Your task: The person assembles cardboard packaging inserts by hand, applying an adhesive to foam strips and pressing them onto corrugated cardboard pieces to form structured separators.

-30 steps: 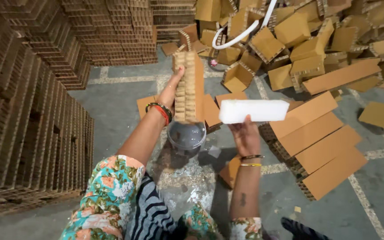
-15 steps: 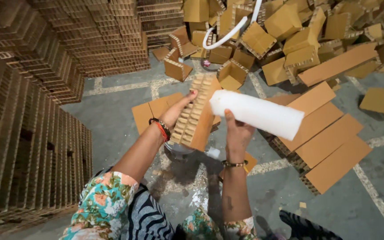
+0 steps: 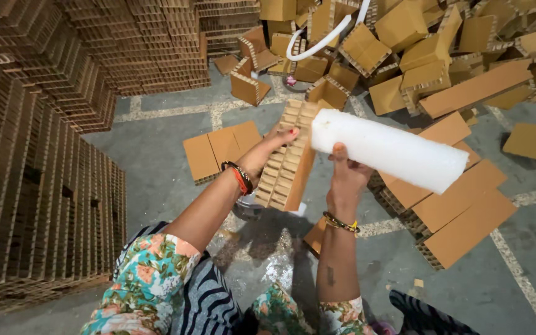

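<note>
Honeycomb cardboard strip (image 3: 288, 162), brown, tilted, left hand (image 3: 275, 139) grip, w/ white roller (image 3: 389, 149)

Grey concrete floor (image 3: 156, 167) with pale painted lines (image 3: 175, 113). Tall stacks of honeycomb cardboard (image 3: 32, 186) along left edge and far left corner. Loose cardboard blocks (image 3: 404, 37) heaped far right, white hose (image 3: 317, 43) among them. Flat cardboard panels (image 3: 218, 149) mid-floor.

Left hand (image 3: 278, 139) grips tan honeycomb cardboard block (image 3: 288, 162), tilted. Right hand (image 3: 344, 177) holds white foam cylinder (image 3: 389, 150), end touching block top. Flat cardboard slabs (image 3: 454, 205) stacked right on grey concrete floor (image 3: 156, 161). Stacked lattice panels (image 3: 38, 186) left.
</note>
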